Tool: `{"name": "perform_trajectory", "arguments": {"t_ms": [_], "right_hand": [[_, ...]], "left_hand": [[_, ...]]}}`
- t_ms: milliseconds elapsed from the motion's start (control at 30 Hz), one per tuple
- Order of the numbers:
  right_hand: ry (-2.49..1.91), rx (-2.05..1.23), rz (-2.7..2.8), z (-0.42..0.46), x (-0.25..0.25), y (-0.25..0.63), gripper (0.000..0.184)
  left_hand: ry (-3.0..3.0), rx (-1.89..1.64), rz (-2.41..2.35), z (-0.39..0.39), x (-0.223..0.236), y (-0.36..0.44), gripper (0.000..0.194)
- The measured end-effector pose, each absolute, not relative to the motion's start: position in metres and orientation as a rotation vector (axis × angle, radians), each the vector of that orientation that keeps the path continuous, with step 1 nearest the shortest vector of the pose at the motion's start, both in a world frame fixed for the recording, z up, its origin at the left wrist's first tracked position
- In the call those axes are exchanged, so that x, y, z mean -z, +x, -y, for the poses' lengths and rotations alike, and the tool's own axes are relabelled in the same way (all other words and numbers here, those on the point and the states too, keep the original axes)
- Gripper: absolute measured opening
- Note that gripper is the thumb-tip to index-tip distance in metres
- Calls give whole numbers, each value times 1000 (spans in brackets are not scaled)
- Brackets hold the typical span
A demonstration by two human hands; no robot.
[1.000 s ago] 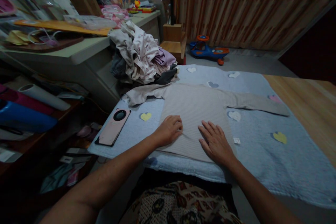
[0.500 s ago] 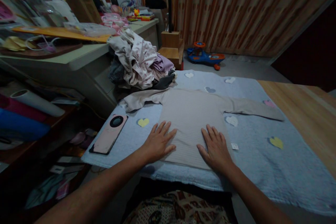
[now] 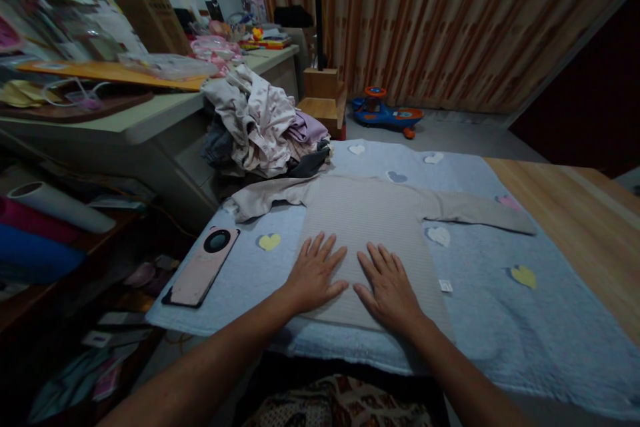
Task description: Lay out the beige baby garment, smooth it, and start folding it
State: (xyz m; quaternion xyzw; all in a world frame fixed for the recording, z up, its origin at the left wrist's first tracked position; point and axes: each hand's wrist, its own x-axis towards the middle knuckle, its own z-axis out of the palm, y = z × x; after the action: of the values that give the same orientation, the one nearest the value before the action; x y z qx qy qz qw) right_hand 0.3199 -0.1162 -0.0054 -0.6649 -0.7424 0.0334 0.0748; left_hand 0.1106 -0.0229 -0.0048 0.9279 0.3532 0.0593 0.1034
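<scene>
A light grey ribbed long-sleeved shirt [image 3: 367, 213] lies flat with its sleeves out to both sides and its hem toward me. My left hand [image 3: 316, 273] rests palm down on the lower left of the shirt, fingers spread. Beside it, my right hand [image 3: 387, 285] presses flat on the lower middle, its fingers also apart. A small white label [image 3: 445, 286] sticks out at the shirt's right side seam. Beneath everything is a blue blanket [image 3: 490, 320] with heart patches. Left of the shirt lies a pink phone [image 3: 203, 270], camera side up.
A heap of crumpled clothes [image 3: 265, 123] sits at the blanket's far left corner. A cluttered desk [image 3: 165, 110] runs along the left. Bare wooden tabletop [image 3: 560, 190] shows at right. Beyond, a blue ride-on toy [image 3: 385, 113] stands on the floor before the curtains [image 3: 425, 27].
Both hands have slid closer together on the shirt, the right one moving left and the left one slightly right. The view has shifted a little.
</scene>
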Motion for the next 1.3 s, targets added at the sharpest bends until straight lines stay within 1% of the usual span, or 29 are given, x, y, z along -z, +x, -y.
{"name": "perform_trajectory", "arguments": {"t_ms": [100, 167, 200, 333, 400, 533, 700, 767, 867, 967, 1133, 1300], "right_hand": [[-2049, -90, 2177, 118, 7, 330, 64], [-2075, -89, 2140, 115, 7, 337, 60], [-2083, -88, 2121, 112, 6, 340, 58], [-2058, -76, 2096, 94, -1, 350, 54], [-2043, -75, 2115, 84, -2, 354, 55], [-2098, -36, 2101, 76, 7, 368, 57], [-2285, 130, 1865, 80, 25, 394, 60], [-2311, 148, 1831, 81, 27, 402, 60], [-2378, 127, 1807, 75, 20, 404, 60], [-2409, 98, 1836, 60, 7, 393, 57], [-2257, -53, 1987, 23, -2, 361, 59], [-2170, -66, 2003, 4, 4, 346, 55]], "left_hand": [[2711, -88, -1012, 22, -1, 106, 92], [2689, -50, -1007, 22, -5, 108, 96], [2684, -51, -1016, 21, -6, 111, 92], [2740, -160, -1019, 19, -2, 128, 67], [2780, -186, -956, 18, 2, 134, 62], [2780, -202, -937, 18, 9, 136, 62], [2741, -221, -1017, 15, 11, 130, 68], [2731, -244, -1066, 9, 12, 130, 67], [2721, -288, -1173, -6, 14, 132, 62], [2732, -291, -1215, -19, 15, 135, 62], [2757, -303, -1186, -27, 14, 135, 64], [2769, -318, -1280, -39, 11, 128, 51]]}}
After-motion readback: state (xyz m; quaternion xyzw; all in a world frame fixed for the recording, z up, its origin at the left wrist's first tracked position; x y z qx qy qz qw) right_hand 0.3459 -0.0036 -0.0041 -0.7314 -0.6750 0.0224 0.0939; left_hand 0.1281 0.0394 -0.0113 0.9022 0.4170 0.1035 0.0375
